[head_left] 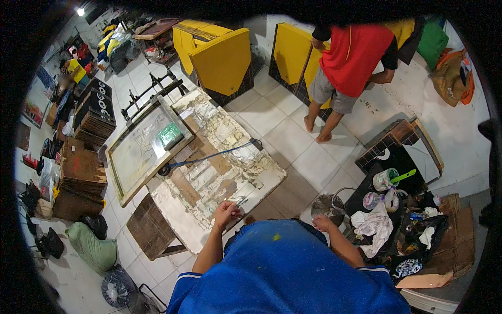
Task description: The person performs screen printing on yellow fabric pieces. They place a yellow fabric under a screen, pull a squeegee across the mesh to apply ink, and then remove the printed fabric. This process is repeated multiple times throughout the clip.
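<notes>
Screen frame (137, 154) over the counter's (264, 170) left edge

We count one frame beside one black clamp rail (152, 90), presumably so the rail holds it. One green block (169, 135) sits on it, likely for access; one blue strap (214, 157) crosses the counter. Our left hand (226, 215) curls at the near edge, our right hand (323, 223) near one round metal object (324, 203); we cannot tell whether either grips anything.

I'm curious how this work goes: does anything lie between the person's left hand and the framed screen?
Yes: a blue strap lies across the table between the left hand and the framed screen; nothing taller visibly stands there.
</notes>
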`<state>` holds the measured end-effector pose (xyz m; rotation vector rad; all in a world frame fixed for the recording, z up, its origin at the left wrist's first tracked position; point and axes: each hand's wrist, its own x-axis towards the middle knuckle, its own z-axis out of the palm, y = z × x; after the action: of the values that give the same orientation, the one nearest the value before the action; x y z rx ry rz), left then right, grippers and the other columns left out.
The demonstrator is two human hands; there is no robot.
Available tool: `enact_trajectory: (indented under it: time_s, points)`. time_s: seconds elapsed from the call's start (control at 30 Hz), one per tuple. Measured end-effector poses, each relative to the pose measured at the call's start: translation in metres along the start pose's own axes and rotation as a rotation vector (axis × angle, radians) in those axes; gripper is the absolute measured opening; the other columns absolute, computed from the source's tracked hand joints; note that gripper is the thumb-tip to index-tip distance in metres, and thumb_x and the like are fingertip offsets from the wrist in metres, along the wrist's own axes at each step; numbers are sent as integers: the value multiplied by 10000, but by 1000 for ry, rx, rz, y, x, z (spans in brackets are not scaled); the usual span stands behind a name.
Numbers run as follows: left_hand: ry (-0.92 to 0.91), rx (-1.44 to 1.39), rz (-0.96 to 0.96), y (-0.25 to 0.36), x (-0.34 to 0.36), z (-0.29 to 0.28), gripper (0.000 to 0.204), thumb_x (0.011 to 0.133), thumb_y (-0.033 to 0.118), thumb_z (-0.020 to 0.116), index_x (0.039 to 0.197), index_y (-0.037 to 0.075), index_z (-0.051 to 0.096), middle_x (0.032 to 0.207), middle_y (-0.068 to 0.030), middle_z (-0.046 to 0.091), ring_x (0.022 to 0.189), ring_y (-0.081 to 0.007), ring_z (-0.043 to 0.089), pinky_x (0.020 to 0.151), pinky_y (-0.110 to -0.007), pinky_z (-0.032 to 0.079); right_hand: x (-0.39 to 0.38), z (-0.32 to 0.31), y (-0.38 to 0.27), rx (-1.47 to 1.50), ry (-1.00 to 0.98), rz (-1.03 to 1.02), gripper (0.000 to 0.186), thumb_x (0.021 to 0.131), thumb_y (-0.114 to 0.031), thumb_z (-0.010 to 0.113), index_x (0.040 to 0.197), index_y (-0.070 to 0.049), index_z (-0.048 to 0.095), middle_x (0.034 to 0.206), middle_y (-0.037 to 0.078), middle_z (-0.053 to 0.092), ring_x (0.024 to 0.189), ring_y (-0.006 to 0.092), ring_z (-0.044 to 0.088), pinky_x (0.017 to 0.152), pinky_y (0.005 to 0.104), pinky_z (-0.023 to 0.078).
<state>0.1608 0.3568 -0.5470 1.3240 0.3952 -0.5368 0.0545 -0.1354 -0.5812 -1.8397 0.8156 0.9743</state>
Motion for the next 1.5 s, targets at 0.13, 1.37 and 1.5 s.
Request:
enact_trajectory:
  time_s: [0.13,1.37,1.5]
  points:
    - [-16,-14,-26,-2,3,-3,238,1013,283,667,1037,54,607,891,-99,727,698,-132,657,618,-302,566,5,6,1,-33,7,3,287,957,-316,697,1143,-104,648,873,-5,666,712,120,622,574,294,498]
    - [-93,11,-91,10,7,-13,274,1015,283,667,1162,61,601,922,-122,735,779,-219,752,644,-328,601,25,21,-8,-51,-6,-4,336,938,-369,695,1152,-112,657,886,2,685,719,121,632,617,341,523]
    - [-75,24,-95,9,6,-12,274,1016,279,663,1158,51,608,931,-128,739,777,-224,752,639,-329,602,29,21,-6,-70,-7,4,353,938,-377,694,1166,-110,652,886,1,678,715,123,630,616,340,523]
